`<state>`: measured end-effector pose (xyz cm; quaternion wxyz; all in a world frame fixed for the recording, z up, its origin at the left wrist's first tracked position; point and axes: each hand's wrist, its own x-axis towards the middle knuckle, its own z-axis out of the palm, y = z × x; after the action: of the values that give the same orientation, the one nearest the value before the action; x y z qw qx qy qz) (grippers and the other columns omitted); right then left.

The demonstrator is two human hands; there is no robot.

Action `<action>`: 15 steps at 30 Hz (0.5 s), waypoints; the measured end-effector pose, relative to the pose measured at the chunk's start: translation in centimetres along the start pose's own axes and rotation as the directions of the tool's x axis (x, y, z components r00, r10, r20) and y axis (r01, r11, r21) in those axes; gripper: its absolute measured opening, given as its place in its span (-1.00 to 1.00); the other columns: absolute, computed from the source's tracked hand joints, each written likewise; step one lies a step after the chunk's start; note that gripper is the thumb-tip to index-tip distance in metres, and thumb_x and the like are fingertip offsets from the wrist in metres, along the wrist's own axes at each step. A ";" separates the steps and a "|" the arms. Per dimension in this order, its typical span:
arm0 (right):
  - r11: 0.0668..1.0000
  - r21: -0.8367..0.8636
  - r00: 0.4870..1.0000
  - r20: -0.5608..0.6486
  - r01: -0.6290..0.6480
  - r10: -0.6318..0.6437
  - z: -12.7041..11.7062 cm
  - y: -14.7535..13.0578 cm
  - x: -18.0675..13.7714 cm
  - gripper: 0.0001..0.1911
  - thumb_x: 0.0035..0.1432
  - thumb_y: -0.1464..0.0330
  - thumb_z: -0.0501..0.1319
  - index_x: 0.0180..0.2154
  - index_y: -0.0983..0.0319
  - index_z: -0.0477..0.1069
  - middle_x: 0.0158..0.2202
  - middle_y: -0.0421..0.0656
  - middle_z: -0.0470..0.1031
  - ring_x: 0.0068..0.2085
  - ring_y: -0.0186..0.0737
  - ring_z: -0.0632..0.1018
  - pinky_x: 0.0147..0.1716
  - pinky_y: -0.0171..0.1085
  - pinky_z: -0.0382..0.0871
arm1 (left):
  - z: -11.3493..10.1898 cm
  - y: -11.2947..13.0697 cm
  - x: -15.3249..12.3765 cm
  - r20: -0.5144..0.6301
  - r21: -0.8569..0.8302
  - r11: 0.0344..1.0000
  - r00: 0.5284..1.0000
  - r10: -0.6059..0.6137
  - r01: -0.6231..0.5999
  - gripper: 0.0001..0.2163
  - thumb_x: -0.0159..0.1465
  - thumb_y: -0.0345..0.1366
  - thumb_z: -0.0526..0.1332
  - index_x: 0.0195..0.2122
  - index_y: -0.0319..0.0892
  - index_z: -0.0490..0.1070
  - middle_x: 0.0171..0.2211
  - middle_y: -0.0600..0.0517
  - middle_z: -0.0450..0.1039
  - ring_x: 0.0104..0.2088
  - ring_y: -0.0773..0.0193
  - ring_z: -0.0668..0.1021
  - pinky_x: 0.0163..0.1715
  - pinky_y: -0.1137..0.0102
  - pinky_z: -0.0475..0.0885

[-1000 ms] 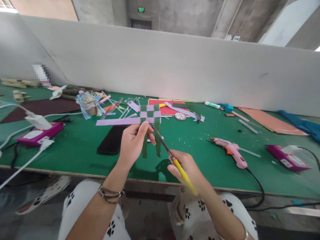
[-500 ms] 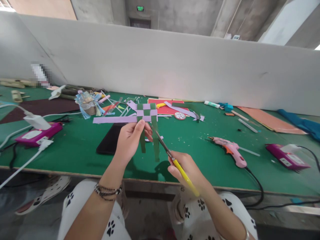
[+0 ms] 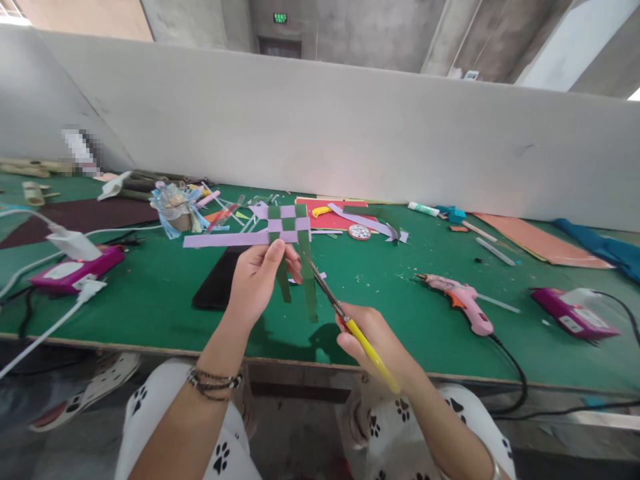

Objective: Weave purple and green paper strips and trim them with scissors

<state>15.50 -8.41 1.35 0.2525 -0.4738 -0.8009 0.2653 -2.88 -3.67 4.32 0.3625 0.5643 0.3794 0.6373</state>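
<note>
My left hand (image 3: 257, 279) is closed on a woven paper piece (image 3: 287, 225) made of purple and dark green strips, held up above the green table (image 3: 165, 293). One long purple strip sticks out to the left and two green strips hang down. My right hand (image 3: 373, 337) grips yellow-handled scissors (image 3: 350, 320). Their blade tips point up toward the hanging green strips, close beside the right one.
A black phone (image 3: 220, 280) lies under the left hand. A pink glue gun (image 3: 463, 303) with a black cord lies to the right. Magenta boxes (image 3: 75, 273) sit at both sides with white cables. Red card (image 3: 340, 213), loose strips and scraps lie behind.
The woven piece and my left hand have shifted slightly left and up. The scissors stay close to the right green strip.
</note>
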 end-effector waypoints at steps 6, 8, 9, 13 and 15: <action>1.000 0.007 1.000 -0.017 0.006 -0.006 0.2 0.3 0.0 -0.47 0.07 -0.12 -0.17 -0.56 0.20 0.01 -0.61 -0.28 0.09 -0.56 -0.38 0.08 -0.56 -0.37 -0.02 | -0.3 -0.3 0.0 0.008 -0.013 1.000 1.000 0.028 -0.028 -0.62 0.11 0.03 0.14 -0.59 -0.20 0.38 -0.66 0.04 0.43 -0.71 0.34 0.47 -0.73 0.48 0.31; 1.000 0.013 1.000 -0.020 0.012 -0.012 0.2 0.2 0.1 -0.47 0.07 -0.12 -0.17 -0.56 0.20 0.00 -0.61 -0.29 0.08 -0.56 -0.38 0.07 -0.57 -0.37 -0.02 | -0.3 -0.4 0.0 0.007 -0.006 1.000 1.000 0.024 -0.024 -0.62 0.11 0.04 0.15 -0.60 -0.19 0.38 -0.66 0.04 0.43 -0.71 0.35 0.46 -0.72 0.48 0.32; 1.000 0.014 1.000 -0.021 0.015 -0.014 0.2 0.2 0.1 -0.48 0.08 -0.11 -0.17 -0.56 0.20 0.00 -0.62 -0.29 0.08 -0.56 -0.38 0.07 -0.58 -0.37 -0.02 | -0.3 -0.4 0.0 0.010 -0.003 1.000 1.000 0.018 -0.018 -0.62 0.10 0.05 0.15 -0.61 -0.19 0.37 -0.66 0.04 0.43 -0.72 0.35 0.45 -0.72 0.48 0.32; 1.000 0.007 1.000 -0.025 0.003 -0.003 0.0 -0.1 0.1 -0.49 0.09 -0.10 -0.17 -0.57 0.20 -0.01 -0.63 -0.29 0.07 -0.56 -0.38 0.06 -0.58 -0.37 -0.02 | 0.0 -0.3 0.0 0.033 0.000 1.000 0.999 0.004 -0.004 -0.61 0.10 0.04 0.15 -0.64 -0.18 0.35 -0.66 0.04 0.43 -0.74 0.38 0.41 -0.71 0.48 0.32; 1.000 0.001 1.000 -0.026 0.001 -0.001 0.0 -0.2 0.1 -0.49 0.08 -0.10 -0.18 -0.57 0.19 -0.02 -0.63 -0.29 0.07 -0.56 -0.38 0.06 -0.58 -0.37 -0.02 | 0.1 -0.2 0.0 0.042 0.001 1.000 0.999 0.004 -0.004 -0.61 0.09 0.05 0.16 -0.64 -0.18 0.35 -0.68 0.05 0.41 -0.74 0.40 0.39 -0.72 0.49 0.31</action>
<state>15.31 -8.41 1.54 0.2632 -0.4764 -0.7977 0.2596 -2.75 -3.61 4.11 0.3690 0.5785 0.3710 0.6257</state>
